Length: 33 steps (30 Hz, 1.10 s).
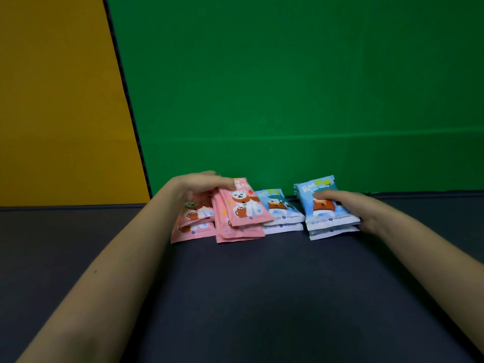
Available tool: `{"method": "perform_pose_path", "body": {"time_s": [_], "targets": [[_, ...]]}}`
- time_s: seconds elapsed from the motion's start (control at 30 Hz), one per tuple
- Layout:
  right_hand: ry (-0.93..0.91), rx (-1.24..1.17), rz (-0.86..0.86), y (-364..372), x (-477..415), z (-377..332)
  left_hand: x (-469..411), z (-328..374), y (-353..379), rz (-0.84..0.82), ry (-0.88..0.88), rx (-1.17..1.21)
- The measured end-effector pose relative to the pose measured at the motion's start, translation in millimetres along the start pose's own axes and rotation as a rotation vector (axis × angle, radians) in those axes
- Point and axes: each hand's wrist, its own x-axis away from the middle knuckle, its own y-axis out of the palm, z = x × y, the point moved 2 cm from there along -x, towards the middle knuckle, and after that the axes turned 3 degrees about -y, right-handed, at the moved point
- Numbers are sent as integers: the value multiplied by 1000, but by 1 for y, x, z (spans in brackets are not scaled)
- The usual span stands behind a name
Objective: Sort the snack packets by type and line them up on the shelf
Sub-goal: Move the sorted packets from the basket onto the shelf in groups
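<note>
**A:** Head view, and both forearms reach in from the bottom corners to a row of packets at mid-frame. What's the left hand (199, 183) doing?

**B:** Its grip is clamped on the tilted pink packet (242, 205). The fingers are curled over the top edge, just left of centre. That packet leans with its upper end raised and its lower end on the pink stack (239, 233) beneath it.

**A:** And left of that?

**B:** Another pink pile (193, 229), partly under the same hand and touching its neighbour. Both lie on the dark shelf (248, 297).

**A:** Over to the blues.

**B:** The middle blue stack (280, 209) sits just right of centre, tucked beside the pink ones, with no hand on it. Further right is the right blue stack (328, 217), set a little apart.

**A:** The right hand (351, 205)?

**B:** Its grip is closed on that right blue stack. The thumb lies across the printed front and the fingers wrap the right side. The upper packets are tipped up at the back.

**A:** Backdrop?

**B:** A green wall (288, 87) fills the upper frame, and a yellow panel (52, 100) takes the upper left.
</note>
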Motion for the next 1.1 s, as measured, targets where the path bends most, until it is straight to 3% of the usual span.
{"method": "perform_pose_path", "body": {"time_s": [0.17,0.33,0.6,0.8,1.0,1.1], "targets": [[1,39,12,-1,0,-1,6,-8,-14,-36,-31,-37],[-23,82,56,-3,1,-7,8,-9,-11,61,-12,-35],[-108,260,129,0,-1,-4,39,-12,24,589,235,-477],[-221,407,146,5,10,-5,63,-36,50,350,121,-592],[-324,416,-9,-2,26,4,56,-33,42,300,231,-561],[-341,436,-20,-5,33,7,57,-34,45,386,297,-663]]}}
